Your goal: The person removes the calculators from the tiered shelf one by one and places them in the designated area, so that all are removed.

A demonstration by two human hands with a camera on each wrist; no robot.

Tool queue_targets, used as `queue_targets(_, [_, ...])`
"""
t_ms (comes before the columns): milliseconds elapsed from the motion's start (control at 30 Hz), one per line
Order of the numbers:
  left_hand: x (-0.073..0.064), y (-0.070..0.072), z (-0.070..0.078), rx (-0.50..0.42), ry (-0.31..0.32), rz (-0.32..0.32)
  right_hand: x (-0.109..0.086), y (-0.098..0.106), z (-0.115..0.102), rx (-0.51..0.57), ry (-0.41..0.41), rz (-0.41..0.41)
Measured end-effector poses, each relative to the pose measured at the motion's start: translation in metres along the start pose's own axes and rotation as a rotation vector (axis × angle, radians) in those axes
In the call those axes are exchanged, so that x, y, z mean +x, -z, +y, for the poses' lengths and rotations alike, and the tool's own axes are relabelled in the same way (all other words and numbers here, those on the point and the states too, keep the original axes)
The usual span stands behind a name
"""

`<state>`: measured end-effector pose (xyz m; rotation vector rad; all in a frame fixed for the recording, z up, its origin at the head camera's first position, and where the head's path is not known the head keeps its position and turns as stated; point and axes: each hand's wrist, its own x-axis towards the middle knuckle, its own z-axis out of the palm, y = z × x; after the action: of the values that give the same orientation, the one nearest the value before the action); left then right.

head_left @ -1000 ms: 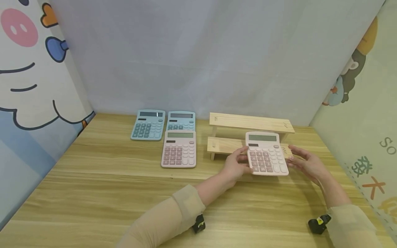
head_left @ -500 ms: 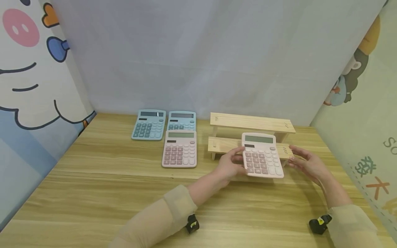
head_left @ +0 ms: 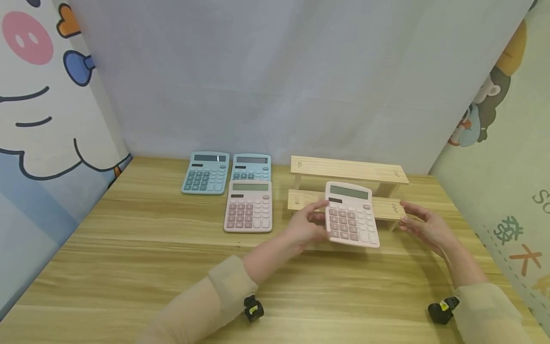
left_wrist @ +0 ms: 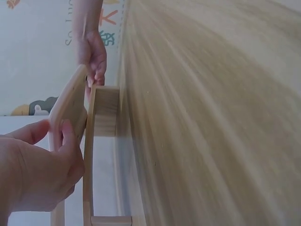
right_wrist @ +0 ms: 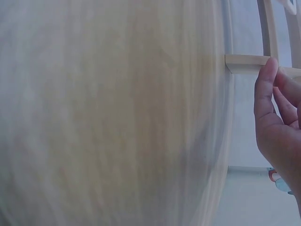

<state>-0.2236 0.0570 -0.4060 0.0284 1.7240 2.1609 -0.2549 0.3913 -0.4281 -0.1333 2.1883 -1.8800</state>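
My left hand (head_left: 304, 225) pinches a pink calculator (head_left: 350, 215) by its left edge, thumb on the near side. The calculator is tilted and raised in front of a two-step wooden display rack (head_left: 339, 166); in the left wrist view, its underside (left_wrist: 73, 106) sits close to the rack, and I cannot tell if they touch. At the right end of the rack's lower step, my right hand (head_left: 429, 229) grips the board's end with thumb and fingertips, seen also in the right wrist view near the rack's leg (right_wrist: 247, 61).
Left of the rack a second pink calculator (head_left: 248, 210) lies with its top edge over the lower part of a blue calculator (head_left: 252, 165). Another blue calculator (head_left: 205, 174) lies farther left. A grey-white cloth (head_left: 258, 86) hangs behind the wooden table (head_left: 129, 267).
My left hand has moved leftward with the pink calculator, uncovering more of the lower step's right part. The right hand stays at the rack's end.
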Motion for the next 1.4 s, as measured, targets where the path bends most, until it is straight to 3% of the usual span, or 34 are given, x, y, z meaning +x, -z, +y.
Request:
queue_targets(867, [-0.028, 0.027, 0.021, -0.011, 0.031, -0.072, 0.0, 0.002, 0.0, 0.019, 0.02, -0.033])
queue_targets(1100, [-0.035, 0.041, 0.026, -0.019, -0.013, -0.12, 0.0, 0.002, 0.0, 0.028, 0.021, -0.033])
queue_targets(1400, [-0.042, 0.058, 0.038, -0.012, -0.052, -0.132, 0.0, 0.002, 0.001, 0.005, 0.015, -0.024])
